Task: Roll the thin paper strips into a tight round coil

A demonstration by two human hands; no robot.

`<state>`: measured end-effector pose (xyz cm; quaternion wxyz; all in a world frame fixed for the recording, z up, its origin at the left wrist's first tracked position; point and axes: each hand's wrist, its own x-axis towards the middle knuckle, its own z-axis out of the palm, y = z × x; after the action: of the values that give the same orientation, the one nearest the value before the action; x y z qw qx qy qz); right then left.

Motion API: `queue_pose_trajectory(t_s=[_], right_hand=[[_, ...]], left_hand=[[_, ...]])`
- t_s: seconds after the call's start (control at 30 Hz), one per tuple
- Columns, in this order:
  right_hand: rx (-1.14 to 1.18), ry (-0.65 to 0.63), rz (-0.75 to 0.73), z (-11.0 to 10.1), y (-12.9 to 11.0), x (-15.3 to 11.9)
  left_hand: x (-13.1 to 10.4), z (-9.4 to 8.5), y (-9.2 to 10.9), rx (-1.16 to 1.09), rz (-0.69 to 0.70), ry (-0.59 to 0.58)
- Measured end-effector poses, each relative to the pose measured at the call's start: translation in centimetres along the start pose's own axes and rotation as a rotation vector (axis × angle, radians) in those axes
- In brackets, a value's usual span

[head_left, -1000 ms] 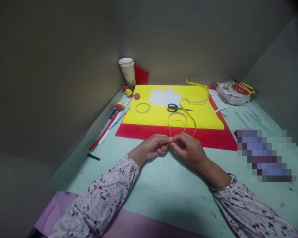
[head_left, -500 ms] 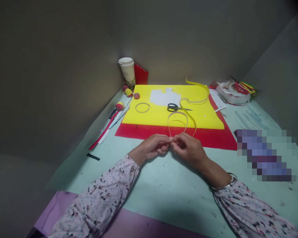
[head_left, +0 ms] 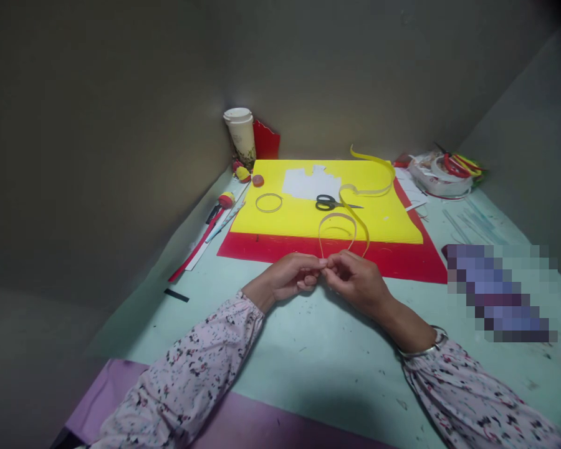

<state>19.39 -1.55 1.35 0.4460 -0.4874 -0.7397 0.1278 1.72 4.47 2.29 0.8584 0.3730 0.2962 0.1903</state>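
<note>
A thin strip (head_left: pixel 337 216), bent into an upright loop, rises from between my fingertips over the red and yellow sheets. My left hand (head_left: pixel 292 276) pinches one lower end of it. Touching it fingertip to fingertip, my right hand (head_left: pixel 358 280) is closed on the strip too. A long curling yellow strip (head_left: pixel 378 188) runs from behind my right hand across the yellow sheet (head_left: pixel 299 226). Black scissors (head_left: pixel 327 202) lie just behind the loop. Further left on the sheet is a small closed ring (head_left: pixel 268 203). The pinched ends are hidden by my fingers.
A paper cup (head_left: pixel 240 137) stands at the back left by a red piece (head_left: pixel 266 140). White paper (head_left: pixel 311 184) lies on the yellow sheet, above a red sheet (head_left: pixel 402 268). A plastic container (head_left: pixel 439 178) sits back right; a blurred-out object (head_left: pixel 500 293) lies right. Red strip (head_left: pixel 199 246) at left.
The loop between my fingers has shifted slightly to the right. Both hands keep nearly the same place and grip.
</note>
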Motion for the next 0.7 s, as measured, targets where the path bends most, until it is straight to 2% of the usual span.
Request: queue_pose_trajectory(t_s=[0.7], right_hand=[[-0.003,0.021,0.011,-0.05,-0.09,0.07]], left_hand=[[-0.02,0.24,0.09,-0.003,0.012,0.037]])
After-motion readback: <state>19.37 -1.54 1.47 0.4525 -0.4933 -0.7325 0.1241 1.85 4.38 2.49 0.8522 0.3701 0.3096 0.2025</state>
